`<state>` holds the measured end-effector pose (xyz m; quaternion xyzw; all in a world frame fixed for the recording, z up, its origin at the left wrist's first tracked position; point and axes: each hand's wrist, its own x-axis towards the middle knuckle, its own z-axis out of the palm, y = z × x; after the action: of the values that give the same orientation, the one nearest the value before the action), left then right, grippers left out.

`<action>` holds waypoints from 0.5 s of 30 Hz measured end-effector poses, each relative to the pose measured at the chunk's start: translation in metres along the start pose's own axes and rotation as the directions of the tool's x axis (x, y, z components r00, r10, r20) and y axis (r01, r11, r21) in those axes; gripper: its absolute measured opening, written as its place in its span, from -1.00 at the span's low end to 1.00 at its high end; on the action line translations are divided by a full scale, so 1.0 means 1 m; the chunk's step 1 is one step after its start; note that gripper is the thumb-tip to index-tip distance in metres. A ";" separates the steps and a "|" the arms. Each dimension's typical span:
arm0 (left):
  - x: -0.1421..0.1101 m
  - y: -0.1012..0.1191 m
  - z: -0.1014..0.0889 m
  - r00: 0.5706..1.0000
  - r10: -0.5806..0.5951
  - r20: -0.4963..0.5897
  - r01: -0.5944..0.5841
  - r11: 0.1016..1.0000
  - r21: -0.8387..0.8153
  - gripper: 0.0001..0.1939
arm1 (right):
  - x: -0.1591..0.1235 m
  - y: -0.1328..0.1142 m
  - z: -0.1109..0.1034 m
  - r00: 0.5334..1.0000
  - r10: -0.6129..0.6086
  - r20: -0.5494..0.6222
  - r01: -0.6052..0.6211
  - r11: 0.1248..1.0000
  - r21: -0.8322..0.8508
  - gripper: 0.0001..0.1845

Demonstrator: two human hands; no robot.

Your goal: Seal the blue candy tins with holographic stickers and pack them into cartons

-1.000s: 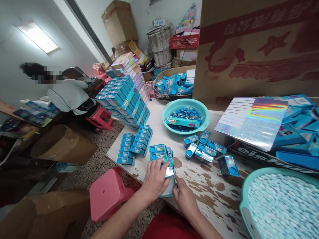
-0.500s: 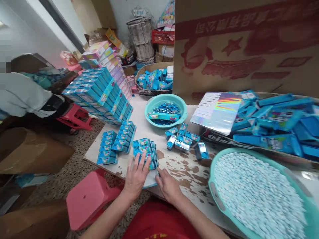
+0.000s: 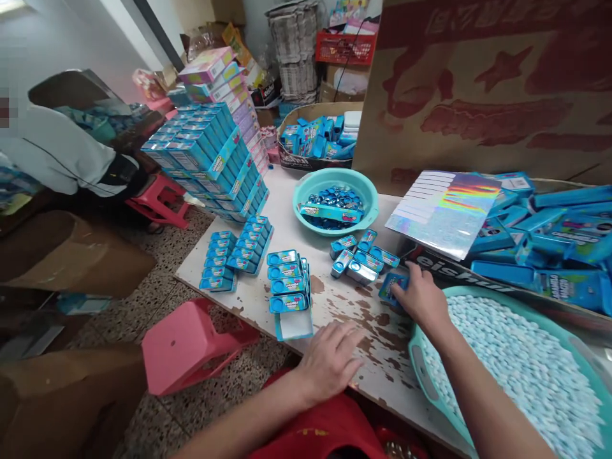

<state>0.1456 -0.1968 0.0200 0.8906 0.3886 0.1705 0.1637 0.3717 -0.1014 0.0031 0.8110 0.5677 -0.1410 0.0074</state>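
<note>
My right hand (image 3: 423, 296) has its fingers closed on a small blue tin (image 3: 392, 289) at the right of the table. Close to the front edge, my left hand (image 3: 332, 357) is held low with fingers stretched out and nothing in them. Just left of it lies an open blue display box (image 3: 295, 326) with a row of blue tins (image 3: 287, 285) in it; its near end shows bare white card. Several loose tins (image 3: 362, 271) lie behind and between the hands.
Two filled boxes (image 3: 217, 261) and a tall stack of packed boxes (image 3: 210, 159) stand left. A turquoise bowl (image 3: 373, 220) holds small tins. A basin (image 3: 421, 363) of pale blue candies and a carton (image 3: 482, 280) of blue packaging sit right. A pink stool (image 3: 176, 344) stands in front; a person sits far left.
My right hand has left the display box and reached right to a loose tin. My left hand has lifted off the tins and moved right. The view has shifted.
</note>
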 end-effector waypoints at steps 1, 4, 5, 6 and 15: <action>0.010 -0.001 0.008 0.997 -0.067 0.029 0.067 0.998 -0.015 -0.50 | -0.005 0.000 0.001 1.000 0.003 -0.017 -0.003 1.000 0.023 -0.42; 0.052 -0.012 0.027 0.974 -0.219 0.064 0.220 0.975 -0.014 -0.46 | -0.009 -0.004 0.007 0.999 0.029 0.038 -0.031 0.998 0.047 -0.53; 0.070 -0.018 0.032 0.961 -0.272 0.047 0.273 0.962 -0.010 -0.45 | -0.007 -0.006 0.010 0.997 0.044 0.062 -0.047 0.998 0.050 -0.56; 0.088 -0.024 0.035 0.941 -0.337 0.023 0.337 0.941 -0.003 -0.43 | -0.005 -0.007 0.013 0.995 0.062 0.082 -0.067 0.996 0.062 -0.58; 0.121 -0.063 0.051 0.765 -0.644 0.020 0.643 0.765 0.035 -0.52 | -0.017 -0.009 0.049 0.982 0.074 0.175 -0.126 0.943 0.307 -0.61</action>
<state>0.2046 -0.0736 -0.0304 0.7081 0.6698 0.0853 0.2064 0.3475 -0.1224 -0.0386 0.8155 0.4934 -0.2945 -0.0698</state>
